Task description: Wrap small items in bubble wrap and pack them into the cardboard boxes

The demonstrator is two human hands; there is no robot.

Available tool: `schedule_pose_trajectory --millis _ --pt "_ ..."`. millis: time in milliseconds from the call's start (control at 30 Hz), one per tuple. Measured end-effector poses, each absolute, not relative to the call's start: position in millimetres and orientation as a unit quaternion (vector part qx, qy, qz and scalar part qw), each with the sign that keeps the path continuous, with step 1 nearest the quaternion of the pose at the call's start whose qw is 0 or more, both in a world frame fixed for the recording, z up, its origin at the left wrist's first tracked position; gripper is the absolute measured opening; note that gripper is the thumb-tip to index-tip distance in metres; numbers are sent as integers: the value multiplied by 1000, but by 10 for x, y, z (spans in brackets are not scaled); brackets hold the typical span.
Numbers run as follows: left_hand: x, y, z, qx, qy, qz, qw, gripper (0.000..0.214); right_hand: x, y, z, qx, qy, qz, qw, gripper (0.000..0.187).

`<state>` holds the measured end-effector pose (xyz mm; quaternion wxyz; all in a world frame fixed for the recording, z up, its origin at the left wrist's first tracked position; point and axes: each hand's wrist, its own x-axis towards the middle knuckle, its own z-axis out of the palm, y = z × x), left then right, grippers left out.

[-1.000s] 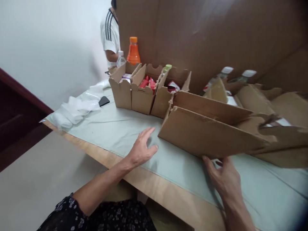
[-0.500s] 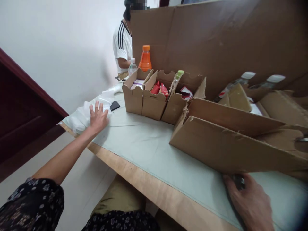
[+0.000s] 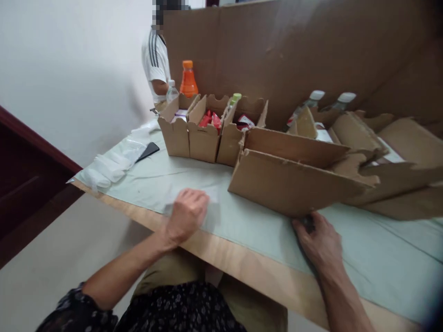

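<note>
While palm-down, left grip (image 3: 190, 208) around clear plastic (image 3: 213, 197).

No readable text, brands or numbers, red packets (image 3: 211, 120) too blurred to read, bottle label (image 3: 291, 121) too small

At the upper left, a co-worker (image 3: 159, 86) in a white shirt (image 3: 151, 59) is showing beyond an orange bottle (image 3: 188, 84) and a clear bottle (image 3: 171, 93); a dark phone (image 3: 148, 151) is lying left of centre; two white-capped bottles (image 3: 316, 96) are poking up at upper right
</note>
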<state>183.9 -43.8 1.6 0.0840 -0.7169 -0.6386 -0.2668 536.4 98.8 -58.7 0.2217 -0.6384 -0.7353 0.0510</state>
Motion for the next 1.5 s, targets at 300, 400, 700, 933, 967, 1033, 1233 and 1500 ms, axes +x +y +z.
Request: schedule_pose_trajectory --millis 300,400,700,933,967,1033,1233,1500 --pt "3215 -777 -229 -809 -493 -318 -26 39 5414 841 -581 -597 -691 80 399 46" --pt "3004 -875 -157 -803 -504 -319 5 33 5408 758 -488 -559 -670 28 488 35" --pt "2351 -887 -253 -738 -611 -278 74 21 5122 444 -384 -406 -785 -59 465 15" --pt "2048 -903 -340 -629 -745 -222 26 49 5093 348 -404 -398 -830 29 389 22" --pt "2027 -896 -346 -617 -757 -215 12 52 5084 345 -413 -396 -838 46 373 20" --pt "2014 -867 -337 -606 -768 -209 -5 55 5064 347 -435 -409 -847 66 333 21" --pt "2112 -722 -254 -626 -744 -232 8 55 5032 380 -496 -459 -840 107 269 53" --pt "2003 -571 -371 -643 -735 -213 23 50 5108 407 -588 -435 -843 89 303 42"
